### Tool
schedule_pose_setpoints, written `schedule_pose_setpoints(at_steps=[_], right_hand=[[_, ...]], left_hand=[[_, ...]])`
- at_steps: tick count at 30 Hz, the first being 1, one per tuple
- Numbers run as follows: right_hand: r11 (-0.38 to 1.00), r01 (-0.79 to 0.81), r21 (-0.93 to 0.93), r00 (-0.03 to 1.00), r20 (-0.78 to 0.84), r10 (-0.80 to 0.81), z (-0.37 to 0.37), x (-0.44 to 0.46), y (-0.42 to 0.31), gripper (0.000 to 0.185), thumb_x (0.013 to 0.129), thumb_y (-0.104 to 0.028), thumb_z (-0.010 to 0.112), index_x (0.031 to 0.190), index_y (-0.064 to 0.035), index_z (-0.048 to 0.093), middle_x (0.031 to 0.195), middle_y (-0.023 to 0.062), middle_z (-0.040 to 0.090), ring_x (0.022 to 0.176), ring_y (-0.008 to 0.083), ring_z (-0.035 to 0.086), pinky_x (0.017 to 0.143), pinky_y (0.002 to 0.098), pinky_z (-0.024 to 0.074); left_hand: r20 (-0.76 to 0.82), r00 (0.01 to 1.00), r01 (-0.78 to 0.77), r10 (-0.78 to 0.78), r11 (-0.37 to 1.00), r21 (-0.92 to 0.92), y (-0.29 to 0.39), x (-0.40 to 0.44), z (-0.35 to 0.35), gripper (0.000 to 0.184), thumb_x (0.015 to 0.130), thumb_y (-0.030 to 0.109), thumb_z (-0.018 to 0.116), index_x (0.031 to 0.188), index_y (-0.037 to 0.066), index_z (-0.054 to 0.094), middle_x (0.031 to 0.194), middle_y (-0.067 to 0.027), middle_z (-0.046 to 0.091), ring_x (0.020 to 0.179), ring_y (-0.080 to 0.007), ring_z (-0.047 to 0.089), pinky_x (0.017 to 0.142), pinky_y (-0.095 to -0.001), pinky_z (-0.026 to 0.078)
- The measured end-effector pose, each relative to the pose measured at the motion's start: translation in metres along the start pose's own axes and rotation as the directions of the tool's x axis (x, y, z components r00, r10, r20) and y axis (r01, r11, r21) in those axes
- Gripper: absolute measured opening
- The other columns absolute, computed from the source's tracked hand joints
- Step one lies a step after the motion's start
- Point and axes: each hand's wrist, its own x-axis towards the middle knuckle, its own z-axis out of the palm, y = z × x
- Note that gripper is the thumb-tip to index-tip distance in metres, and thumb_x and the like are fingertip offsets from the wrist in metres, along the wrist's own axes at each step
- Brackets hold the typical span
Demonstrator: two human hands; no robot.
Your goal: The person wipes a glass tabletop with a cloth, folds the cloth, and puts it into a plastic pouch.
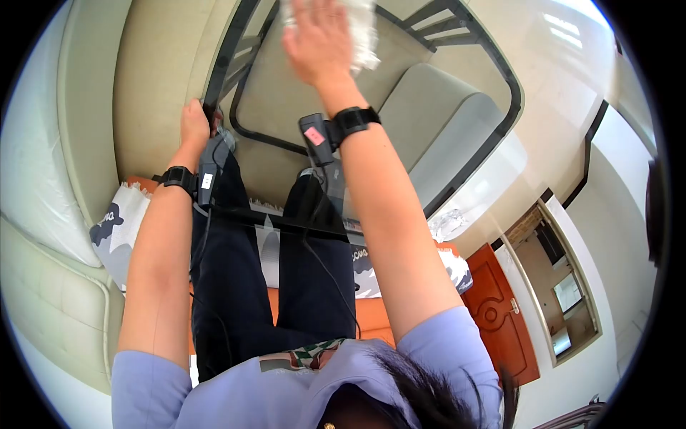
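One right hand (319, 44), fingers outstretched and nearly together, covers a crumpled white cloth (364, 36) at twelve o'clock. At ten, the left hand (194, 124) seems clamped on a black-rimmed glass tabletop (516, 91).

The single camera rides on my head, looking forward and steeply down from close above my short-sleeved lavender shirt (271, 393), which runs along the bottom edge. Its round wide-angle view curves straight lines, blackens the corners, and takes in my outstretched bare arms (389, 207) and the black-rimmed clear glass tabletop (514, 91) beyond.
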Motion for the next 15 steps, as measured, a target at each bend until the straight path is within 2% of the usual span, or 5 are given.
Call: schedule_pose_setpoints(at_steps=[3,4,5,8,15], right_hand=[[0.957,-0.253,-0.142,0.964,-0.119,0.238,-0.022,-0.012,0.048,0.063,0.086,-0.026,0.044,0.143,-0.0048,0.029,0.148,0.0197,0.026,0.136,0.0369,0.025,0.111,0.0455,0.0192],[0.924,-0.255,-0.285,0.965,-0.134,0.225,-0.015,-0.021,0.077,0.067,0.089,-0.031,0.044,0.147,-0.0096,0.017,0.150,0.0206,0.022,0.138,0.0347,0.022,0.112,0.0427,0.0188],[0.928,-0.329,-0.176,0.944,-0.097,0.316,-0.028,-0.032,0.095,0.067,0.089,-0.030,0.042,0.147,-0.0092,0.016,0.152,0.0192,0.012,0.141,0.0344,0.010,0.114,0.0431,0.0098],[0.903,-0.392,-0.177,0.918,-0.132,0.373,-0.056,-0.068,0.152,0.066,0.091,-0.030,0.040,0.147,-0.0063,0.014,0.152,0.0209,0.011,0.141,0.0366,0.010,0.113,0.0453,0.0113],[0.871,-0.486,-0.078,0.873,-0.101,0.478,-0.060,-0.127,0.134,0.067,0.089,-0.025,0.038,0.146,-0.0020,0.013,0.151,0.0226,0.012,0.139,0.0419,0.011,0.112,0.0500,0.0113]], left_hand=[[-0.018,1.000,0.014,-0.013,1.000,0.020,0.001,-0.001,0.000,0.053,0.087,0.031,0.026,0.060,-0.003,0.057,0.045,-0.0085,0.047,0.037,-0.0184,0.043,0.037,-0.0316,0.034],[-0.013,1.000,0.015,-0.015,1.000,0.020,-0.002,0.002,-0.001,0.053,0.087,0.031,0.026,0.060,-0.003,0.057,0.045,-0.0085,0.047,0.037,-0.0184,0.043,0.037,-0.0316,0.034],[0.012,0.999,0.032,-0.032,0.999,0.003,-0.007,0.007,-0.003,0.053,0.087,0.031,0.026,0.061,-0.003,0.057,0.045,-0.0087,0.047,0.037,-0.0187,0.043,0.037,-0.0317,0.034],[0.015,0.999,0.044,-0.043,0.999,-0.020,-0.006,0.004,0.000,0.054,0.087,0.031,0.026,0.061,-0.004,0.057,0.045,-0.0089,0.047,0.036,-0.0190,0.043,0.036,-0.0318,0.033],[0.004,0.997,0.073,-0.073,0.996,-0.043,-0.009,0.009,-0.003,0.054,0.087,0.031,0.025,0.061,-0.004,0.057,0.044,-0.0085,0.045,0.035,-0.0193,0.039,0.035,-0.0321,0.032]])
